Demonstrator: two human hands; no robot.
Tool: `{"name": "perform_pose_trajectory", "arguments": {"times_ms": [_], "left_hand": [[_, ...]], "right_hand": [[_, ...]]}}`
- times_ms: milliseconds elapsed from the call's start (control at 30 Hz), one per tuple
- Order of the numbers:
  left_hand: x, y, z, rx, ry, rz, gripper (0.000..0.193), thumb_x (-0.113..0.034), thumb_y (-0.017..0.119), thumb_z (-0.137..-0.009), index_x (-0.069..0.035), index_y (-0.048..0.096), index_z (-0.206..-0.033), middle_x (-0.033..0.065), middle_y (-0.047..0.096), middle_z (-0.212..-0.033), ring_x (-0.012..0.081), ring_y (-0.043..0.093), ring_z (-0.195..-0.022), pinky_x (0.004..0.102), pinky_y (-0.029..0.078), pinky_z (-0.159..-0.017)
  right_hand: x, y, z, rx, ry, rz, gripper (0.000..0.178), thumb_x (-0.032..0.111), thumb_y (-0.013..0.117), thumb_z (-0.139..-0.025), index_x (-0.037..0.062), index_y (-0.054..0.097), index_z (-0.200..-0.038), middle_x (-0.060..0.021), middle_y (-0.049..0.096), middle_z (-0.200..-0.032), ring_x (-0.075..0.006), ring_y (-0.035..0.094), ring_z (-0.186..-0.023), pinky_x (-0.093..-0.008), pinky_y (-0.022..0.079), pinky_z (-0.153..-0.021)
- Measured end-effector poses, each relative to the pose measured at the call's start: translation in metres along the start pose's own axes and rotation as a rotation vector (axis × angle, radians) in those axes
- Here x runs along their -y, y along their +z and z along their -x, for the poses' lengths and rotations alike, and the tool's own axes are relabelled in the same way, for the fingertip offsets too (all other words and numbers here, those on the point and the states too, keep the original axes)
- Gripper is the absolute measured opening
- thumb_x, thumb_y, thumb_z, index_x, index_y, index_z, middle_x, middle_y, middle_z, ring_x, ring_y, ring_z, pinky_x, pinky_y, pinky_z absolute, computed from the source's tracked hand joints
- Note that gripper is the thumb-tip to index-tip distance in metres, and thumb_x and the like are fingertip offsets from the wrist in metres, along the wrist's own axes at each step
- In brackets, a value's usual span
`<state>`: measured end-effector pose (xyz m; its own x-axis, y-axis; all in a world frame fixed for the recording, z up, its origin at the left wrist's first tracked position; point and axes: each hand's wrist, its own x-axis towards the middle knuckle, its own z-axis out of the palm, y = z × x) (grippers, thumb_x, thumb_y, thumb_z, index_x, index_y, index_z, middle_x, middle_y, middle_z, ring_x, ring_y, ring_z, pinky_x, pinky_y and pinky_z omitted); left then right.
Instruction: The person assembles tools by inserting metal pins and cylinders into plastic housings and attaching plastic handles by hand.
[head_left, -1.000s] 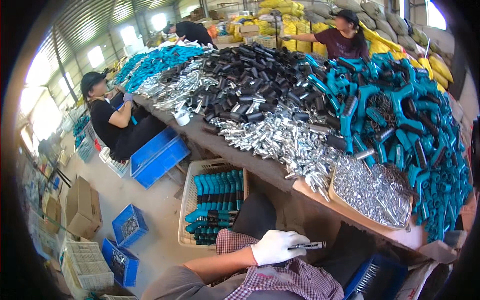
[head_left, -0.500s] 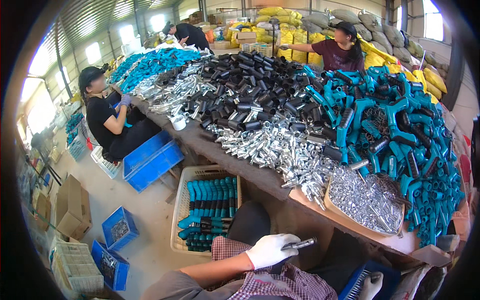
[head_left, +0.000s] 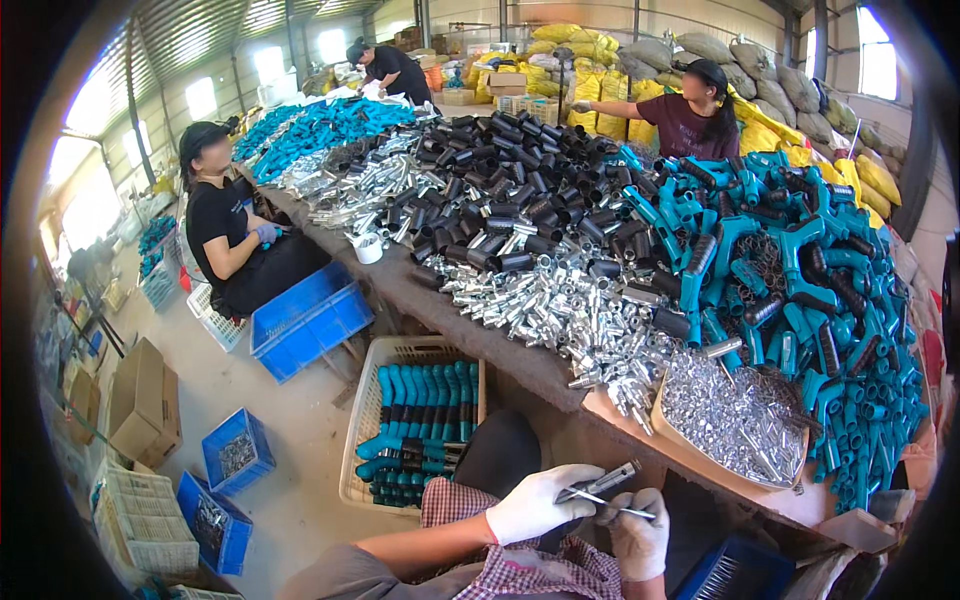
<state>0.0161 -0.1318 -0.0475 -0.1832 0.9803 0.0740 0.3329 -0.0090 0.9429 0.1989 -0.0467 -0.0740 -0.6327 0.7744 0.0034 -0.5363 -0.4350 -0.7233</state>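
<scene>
My left hand [head_left: 540, 506], in a white glove, is closed around a short silver metal tube [head_left: 618, 473] whose end points up to the right. Close beside it, my right hand [head_left: 640, 540], gloved too with greyish fingertips, pinches a thin metal rod [head_left: 636, 512]. That rod slants across in front of the tube; whether its left end enters the tube or only passes by it cannot be made out. Both hands are above my lap, over a checkered cloth [head_left: 530, 574]. Right of them sits a dark blue bin [head_left: 765, 565] with several thin metal rods [head_left: 718, 578] in it.
A table [head_left: 480, 335] carries heaps of silver fittings [head_left: 540, 300], black sleeves [head_left: 520, 170] and teal handles [head_left: 830, 270]. A tray of small metal parts [head_left: 730, 420] rests at its near edge. Left of my knee is a cream crate [head_left: 352, 470] of teal-and-black handles. Co-workers [head_left: 225, 220] sit around.
My right hand has come up from the blue bin with a thin rod and is now beside the left hand. The left hand still holds the tube, now tipped further upward.
</scene>
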Motion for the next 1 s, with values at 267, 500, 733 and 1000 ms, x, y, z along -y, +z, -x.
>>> {"name": "perform_pose_trajectory", "arguments": {"times_ms": [267, 500, 733, 1000], "left_hand": [[-0.012, -0.005, 0.010, -0.128, 0.106, -0.062, 0.047, -0.018, 0.077, -0.082, -0.005, 0.065, -0.125, 0.0150, 0.069, -0.109, 0.0299, 0.069, -0.101, 0.0368, 0.054, -0.089], [-0.026, -0.015, -0.010, -0.239, 0.086, -0.105, 0.043, -0.018, 0.078, -0.077, -0.002, 0.069, -0.115, 0.0169, 0.070, -0.111, 0.0275, 0.070, -0.100, 0.0365, 0.054, -0.090], [-0.036, -0.029, -0.022, -0.418, -0.046, 0.110, 0.036, -0.011, 0.069, -0.082, 0.001, 0.068, -0.116, 0.0059, 0.070, -0.089, 0.0079, 0.060, -0.068, 0.0228, 0.048, -0.060], [-0.039, -0.023, -0.013, -0.392, -0.127, 0.209, 0.037, -0.008, 0.063, -0.085, 0.002, 0.066, -0.120, 0.0065, 0.070, -0.088, 0.0050, 0.056, -0.062, 0.0187, 0.044, -0.053]], "right_hand": [[-0.005, -0.009, 0.016, -0.029, 0.165, 0.196, 0.031, 0.007, 0.072, -0.084, -0.0042, 0.059, -0.110, -0.0182, 0.069, -0.093, -0.0265, 0.069, -0.079, -0.0414, 0.057, -0.070], [0.034, 0.029, -0.005, -0.035, -0.044, 0.997, 0.031, 0.010, 0.070, -0.082, -0.0042, 0.069, -0.110, -0.0118, 0.071, -0.095, -0.0168, 0.067, -0.085, -0.0313, 0.055, -0.077], [0.047, 0.056, -0.030, 0.080, 0.042, 0.684, 0.032, 0.000, 0.065, -0.088, -0.0044, 0.061, -0.120, -0.0151, 0.071, -0.107, -0.0183, 0.072, -0.093, -0.0284, 0.060, -0.077], [0.044, 0.053, -0.017, 0.088, 0.033, 0.687, 0.037, 0.001, 0.065, -0.090, -0.0048, 0.057, -0.125, -0.0153, 0.071, -0.107, -0.0186, 0.073, -0.089, -0.0285, 0.060, -0.079]]}}
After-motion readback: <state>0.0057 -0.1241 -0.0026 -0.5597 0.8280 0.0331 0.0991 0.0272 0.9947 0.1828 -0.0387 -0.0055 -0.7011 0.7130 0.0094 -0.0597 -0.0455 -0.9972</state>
